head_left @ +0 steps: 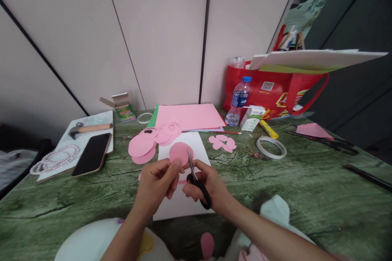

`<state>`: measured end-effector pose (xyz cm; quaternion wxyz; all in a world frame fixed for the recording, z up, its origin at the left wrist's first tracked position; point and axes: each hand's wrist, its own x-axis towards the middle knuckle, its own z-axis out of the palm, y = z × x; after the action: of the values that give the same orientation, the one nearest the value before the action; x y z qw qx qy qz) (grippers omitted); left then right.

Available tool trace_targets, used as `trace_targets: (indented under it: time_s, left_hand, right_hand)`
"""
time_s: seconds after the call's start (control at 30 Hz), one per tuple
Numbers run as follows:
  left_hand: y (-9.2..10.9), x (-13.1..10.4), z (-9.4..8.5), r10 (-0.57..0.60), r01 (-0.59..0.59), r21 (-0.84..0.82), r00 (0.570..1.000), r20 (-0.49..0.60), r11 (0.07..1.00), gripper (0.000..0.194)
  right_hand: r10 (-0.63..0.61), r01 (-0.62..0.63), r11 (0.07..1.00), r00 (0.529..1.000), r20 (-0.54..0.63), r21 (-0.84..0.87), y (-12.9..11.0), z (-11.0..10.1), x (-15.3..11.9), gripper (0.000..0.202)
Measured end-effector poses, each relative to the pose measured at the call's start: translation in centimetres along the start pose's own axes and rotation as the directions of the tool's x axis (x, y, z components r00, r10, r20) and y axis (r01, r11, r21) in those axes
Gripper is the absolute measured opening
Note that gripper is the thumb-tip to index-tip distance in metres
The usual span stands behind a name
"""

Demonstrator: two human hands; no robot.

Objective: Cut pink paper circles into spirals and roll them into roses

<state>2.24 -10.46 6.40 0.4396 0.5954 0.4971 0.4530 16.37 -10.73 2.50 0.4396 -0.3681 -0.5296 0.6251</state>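
Pinching one pink disc [178, 152] in your left hand [159, 177], right hand [212, 183] curled round one scissors [196, 180], one bottle [238, 104] at 1 o'clock, green table [300, 183], pale wall [162, 32].

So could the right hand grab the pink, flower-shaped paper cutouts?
Probably: the pink cutouts lie nearby with nothing standing between, though the right hand would likely have to put down its black-handled metal scissors first.
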Motion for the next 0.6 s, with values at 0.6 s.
trace_targets:
  time_s: [0.6]
  left_hand:
    - [-0.44,0.07,0.1,0.038,-0.039,-0.029,0.999,-0.036,0.999,0.03]
  right_hand:
    - [0.024,-0.025,0.999,1.0,0.011,0.035,-0.2,0.21,0.0,0.043]
